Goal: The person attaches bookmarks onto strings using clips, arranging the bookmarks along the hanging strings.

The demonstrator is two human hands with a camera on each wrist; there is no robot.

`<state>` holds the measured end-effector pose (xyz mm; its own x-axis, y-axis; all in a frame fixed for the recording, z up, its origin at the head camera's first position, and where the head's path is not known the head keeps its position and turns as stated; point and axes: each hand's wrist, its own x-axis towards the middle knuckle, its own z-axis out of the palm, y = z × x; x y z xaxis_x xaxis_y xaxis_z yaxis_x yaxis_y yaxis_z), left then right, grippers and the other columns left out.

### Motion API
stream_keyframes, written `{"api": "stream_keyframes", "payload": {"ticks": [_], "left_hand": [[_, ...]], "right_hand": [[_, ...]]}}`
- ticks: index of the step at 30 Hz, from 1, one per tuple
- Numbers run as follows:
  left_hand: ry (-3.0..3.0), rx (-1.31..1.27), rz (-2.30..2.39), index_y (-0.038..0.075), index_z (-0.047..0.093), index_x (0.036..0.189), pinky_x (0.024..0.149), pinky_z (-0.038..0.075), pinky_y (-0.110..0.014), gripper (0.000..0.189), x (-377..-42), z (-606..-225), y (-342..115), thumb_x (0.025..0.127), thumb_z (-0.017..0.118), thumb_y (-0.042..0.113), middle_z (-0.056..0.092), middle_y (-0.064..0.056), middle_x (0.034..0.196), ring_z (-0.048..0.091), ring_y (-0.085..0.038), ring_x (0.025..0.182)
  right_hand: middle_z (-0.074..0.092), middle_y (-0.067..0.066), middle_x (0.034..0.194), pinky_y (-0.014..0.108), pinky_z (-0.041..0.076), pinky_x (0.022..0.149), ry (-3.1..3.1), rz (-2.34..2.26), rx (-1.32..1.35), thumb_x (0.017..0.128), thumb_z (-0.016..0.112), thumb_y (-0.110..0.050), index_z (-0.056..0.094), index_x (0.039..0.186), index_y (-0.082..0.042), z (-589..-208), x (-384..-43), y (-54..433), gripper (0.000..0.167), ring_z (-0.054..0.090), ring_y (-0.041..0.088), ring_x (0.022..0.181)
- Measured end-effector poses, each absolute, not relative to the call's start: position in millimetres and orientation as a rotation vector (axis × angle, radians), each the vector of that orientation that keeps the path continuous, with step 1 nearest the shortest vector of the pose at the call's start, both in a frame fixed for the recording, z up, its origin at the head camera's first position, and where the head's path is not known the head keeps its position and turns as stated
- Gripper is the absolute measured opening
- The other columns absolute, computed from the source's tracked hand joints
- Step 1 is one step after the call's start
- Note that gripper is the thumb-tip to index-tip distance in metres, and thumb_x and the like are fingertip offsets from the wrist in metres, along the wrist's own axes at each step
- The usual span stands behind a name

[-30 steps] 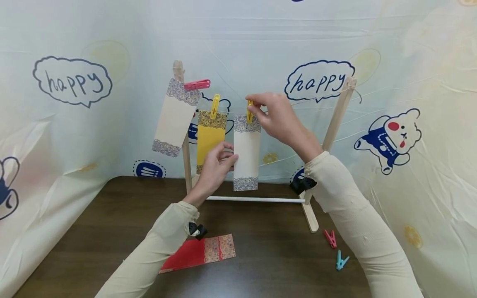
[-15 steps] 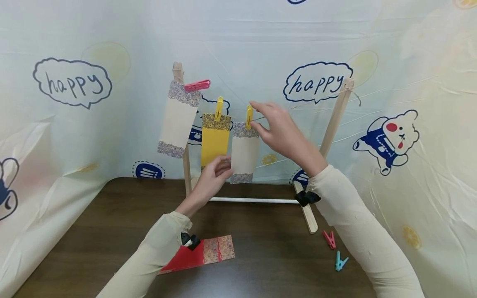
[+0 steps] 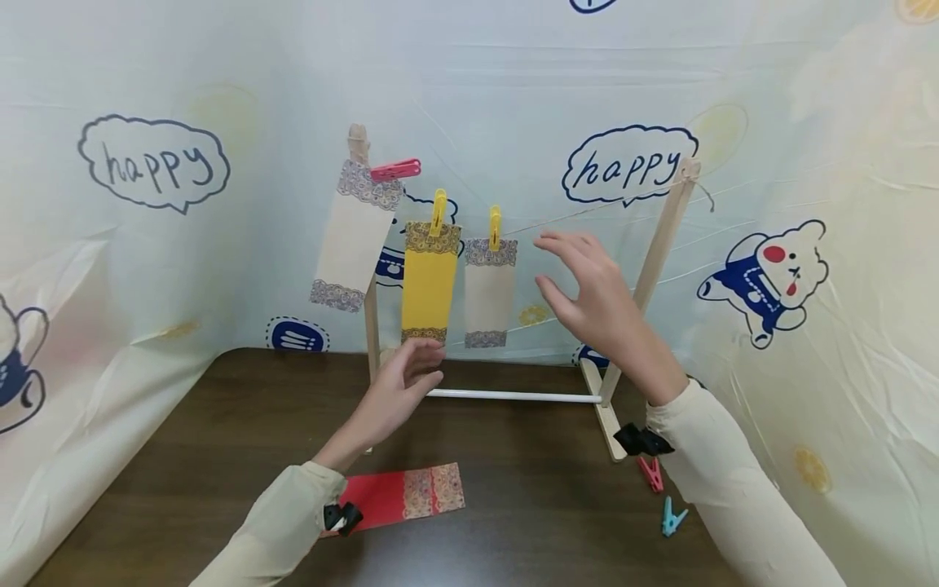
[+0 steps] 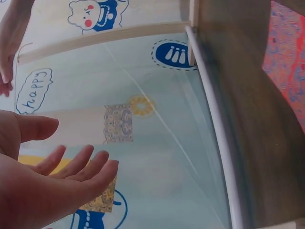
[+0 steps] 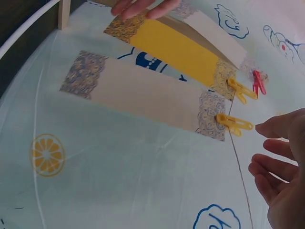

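A white paper strip with lace-patterned ends [image 3: 490,293] hangs from the string under a yellow clothespin [image 3: 495,228]. Just right of that clothespin is my right hand [image 3: 597,289], fingers parted and holding nothing. A yellow strip [image 3: 429,285] hangs to the left from another yellow clothespin [image 5: 242,89]. My left hand [image 3: 399,383] is by its lower end, fingers loosely bent and nothing in them; in the left wrist view it overlaps the yellow strip's patterned end [image 4: 101,200]. Farther left, a pink clothespin [image 3: 396,169] holds another white strip [image 3: 354,236], which hangs tilted.
The wooden frame's right post [image 3: 663,236] and white bottom rod [image 3: 513,396] stand on the dark table [image 3: 528,522]. Red patterned strips [image 3: 403,497] lie in front. A pink clothespin [image 3: 650,473] and a blue clothespin [image 3: 672,518] lie at right. The string [image 5: 243,176] runs to the right post.
My right hand has let go of the yellow clothespin and moved right. My left hand has drawn away from the white strip, down and left. The clipped strip now hangs by itself.
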<state>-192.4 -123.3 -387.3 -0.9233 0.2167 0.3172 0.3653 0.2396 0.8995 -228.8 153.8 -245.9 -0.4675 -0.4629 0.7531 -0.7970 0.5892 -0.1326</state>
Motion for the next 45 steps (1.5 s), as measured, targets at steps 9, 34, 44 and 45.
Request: {"api": "stream_keyframes", "payload": {"ticks": [9,34,44,45], "left_hand": [[-2.392,-0.552,-1.584,0.013,0.053,0.131,0.104,0.044,-0.054,0.039,-171,-393,-134,0.095,0.065,0.003,0.060,-0.007,0.131,0.056,-0.026,0.125],[-2.512,-0.418,-1.306,0.009,0.060,0.123,0.098,0.049,-0.053,0.034,-134,-418,-170,0.091,0.070,0.003,0.064,-0.005,0.124,0.059,-0.026,0.118],[-2.590,-0.323,-1.206,0.011,0.060,0.124,0.095,0.051,-0.053,0.036,-117,-423,-184,0.091,0.072,0.008,0.065,-0.004,0.123,0.060,-0.027,0.116],[-2.597,-0.319,-1.203,0.011,0.060,0.124,0.095,0.050,-0.053,0.036,-116,-424,-185,0.091,0.073,0.009,0.065,-0.004,0.122,0.060,-0.026,0.115]], "right_hand": [[0.064,0.015,0.127,0.049,0.046,0.099,-2.126,0.637,0.960,0.089,0.073,-0.005,0.066,0.123,-0.002,-269,-222,174,0.035,0.053,0.031,0.120],[0.068,0.012,0.117,0.052,0.048,0.093,-2.277,0.678,0.781,0.087,0.075,-0.004,0.069,0.117,-0.005,-355,-188,226,0.031,0.057,0.029,0.112],[0.069,0.011,0.112,0.053,0.050,0.086,-2.305,0.693,0.672,0.082,0.077,0.003,0.069,0.114,-0.005,-391,-171,251,0.034,0.058,0.028,0.108],[0.069,0.010,0.112,0.053,0.050,0.086,-2.312,0.697,0.659,0.082,0.077,0.003,0.069,0.114,-0.005,-394,-170,252,0.034,0.058,0.028,0.109]]}}
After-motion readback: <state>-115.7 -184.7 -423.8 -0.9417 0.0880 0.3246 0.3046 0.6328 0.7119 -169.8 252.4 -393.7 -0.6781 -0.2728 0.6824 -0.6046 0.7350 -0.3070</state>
